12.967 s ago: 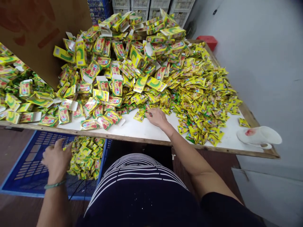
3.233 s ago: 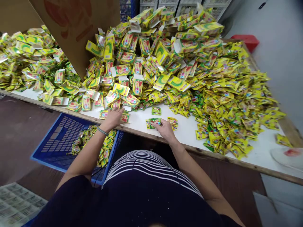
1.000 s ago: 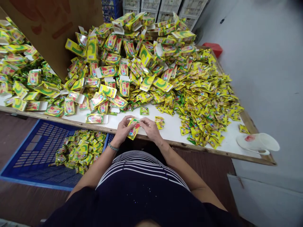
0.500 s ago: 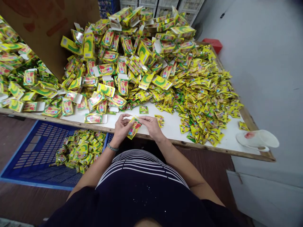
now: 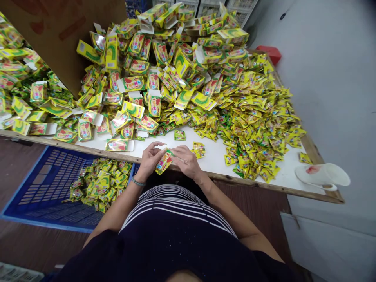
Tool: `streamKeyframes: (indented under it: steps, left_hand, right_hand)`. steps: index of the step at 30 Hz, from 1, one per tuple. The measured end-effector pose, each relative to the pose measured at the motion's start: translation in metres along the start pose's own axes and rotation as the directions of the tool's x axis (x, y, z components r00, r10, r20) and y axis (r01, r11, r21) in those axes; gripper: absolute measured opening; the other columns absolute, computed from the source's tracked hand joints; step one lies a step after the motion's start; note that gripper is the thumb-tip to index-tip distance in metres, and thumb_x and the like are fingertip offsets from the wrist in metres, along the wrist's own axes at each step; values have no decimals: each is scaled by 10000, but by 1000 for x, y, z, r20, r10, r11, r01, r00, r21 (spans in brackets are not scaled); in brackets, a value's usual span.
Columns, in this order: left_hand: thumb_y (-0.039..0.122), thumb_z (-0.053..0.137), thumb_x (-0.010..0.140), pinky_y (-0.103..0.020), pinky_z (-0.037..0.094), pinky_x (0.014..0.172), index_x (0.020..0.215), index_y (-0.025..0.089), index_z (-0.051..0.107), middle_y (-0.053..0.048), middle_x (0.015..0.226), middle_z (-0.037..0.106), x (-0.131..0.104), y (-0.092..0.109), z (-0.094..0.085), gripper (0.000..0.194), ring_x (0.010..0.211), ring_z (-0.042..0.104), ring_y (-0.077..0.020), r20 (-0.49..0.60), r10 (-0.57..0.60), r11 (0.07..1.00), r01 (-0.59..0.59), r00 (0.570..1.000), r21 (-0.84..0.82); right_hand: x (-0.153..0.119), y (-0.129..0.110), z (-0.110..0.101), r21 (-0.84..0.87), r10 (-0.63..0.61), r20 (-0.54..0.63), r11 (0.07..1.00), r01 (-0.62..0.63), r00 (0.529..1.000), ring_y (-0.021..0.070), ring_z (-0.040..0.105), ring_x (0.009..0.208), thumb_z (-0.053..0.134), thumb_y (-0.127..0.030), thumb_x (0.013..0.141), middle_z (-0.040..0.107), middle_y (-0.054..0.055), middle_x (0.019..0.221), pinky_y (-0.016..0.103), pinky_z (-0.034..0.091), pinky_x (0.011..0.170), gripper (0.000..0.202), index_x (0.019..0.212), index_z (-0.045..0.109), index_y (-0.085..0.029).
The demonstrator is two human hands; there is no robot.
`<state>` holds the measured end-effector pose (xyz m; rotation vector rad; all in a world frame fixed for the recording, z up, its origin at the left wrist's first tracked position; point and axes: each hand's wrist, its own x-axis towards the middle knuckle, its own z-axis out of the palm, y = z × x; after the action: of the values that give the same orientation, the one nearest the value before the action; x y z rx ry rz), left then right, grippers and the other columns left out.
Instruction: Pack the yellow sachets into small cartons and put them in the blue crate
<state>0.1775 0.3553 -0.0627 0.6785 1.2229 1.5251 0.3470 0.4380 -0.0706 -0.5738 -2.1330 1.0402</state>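
Note:
Between my hands, at the table's front edge, is a small yellow and green candy box (image 5: 163,162) with red fruit print, held at a tilt. My left hand (image 5: 149,159) grips its left side with thumb and fingers. The fingers of my right hand (image 5: 188,161) are bent in against its upper right end, partly hiding it. Just beyond my hands a single green sachet (image 5: 179,135) lies on the white table top (image 5: 210,158). A few yellow sachets (image 5: 198,149) lie beside my right hand.
Open candy boxes (image 5: 132,84) are heaped at the back and left, beside a brown cardboard sheet (image 5: 63,37). Loose yellow sachets (image 5: 252,125) pile up on the right. A white plastic scoop (image 5: 323,175) lies at the right corner. Below left, a blue crate (image 5: 44,180) holds filled-looking packs.
My right fingers have shifted from a pinch at the box's top to bending over its upper right end. The box has moved slightly left and down. The view has shifted a little.

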Motion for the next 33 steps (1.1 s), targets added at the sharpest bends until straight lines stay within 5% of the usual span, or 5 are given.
streamKeyframes:
  steps: [9, 15, 18, 24, 33]
  left_hand:
    - [562, 785, 680, -217, 340, 498, 1127, 201, 574, 65, 567, 578, -3, 24, -17, 613, 459, 468, -97, -39, -25, 955, 36, 999, 294]
    - [526, 644, 758, -294, 388, 632, 1031, 280, 699, -2, 716, 723, -42, 102, -132, 372, 681, 635, -252, -272, -18, -29, 271, 962, 962]
    - [523, 621, 775, -312, 415, 673, 1091, 294, 689, -4, 879, 774, -48, 110, -147, 396, 789, 672, -284, -372, 48, -175, 375, 927, 911]
    - [503, 471, 913, -305, 428, 678, 877, 196, 728, -86, 867, 764, 15, 54, -51, 402, 839, 687, -254, -172, 102, 121, 159, 980, 980]
    - [362, 572, 936, -374, 443, 915, 1127, 101, 673, -196, 1170, 680, 112, -11, 70, 338, 1119, 626, -299, 221, 113, -66, -215, 969, 974]
  right_hand:
    - [2, -14, 37, -96, -10, -69, 995, 4, 998, 221, 645, 1075, 525, -353, 990, 744, 78, 1162, 411, 517, 976, 308, 1191, 726, -233]
    - [-16, 27, -9, -306, 218, -155, 917, -257, 964, 236, 674, 978, 518, -237, 956, 767, 96, 1022, 381, 512, 927, 252, 1019, 757, -190]
    - [-15, 52, -45, -409, 406, -355, 743, -531, 842, 253, 652, 1036, 481, -228, 948, 744, 110, 1077, 384, 480, 958, 269, 1020, 737, -184]
    - [7, 67, -64, -518, 693, -379, 391, -761, 613, 310, 646, 1045, 668, -462, 857, 699, 192, 1118, 378, 463, 873, 515, 1235, 623, -115]
    - [15, 66, -47, -436, 662, -300, 545, -716, 687, 206, 624, 859, 715, -352, 773, 683, 54, 926, 289, 431, 762, 239, 959, 665, -211]
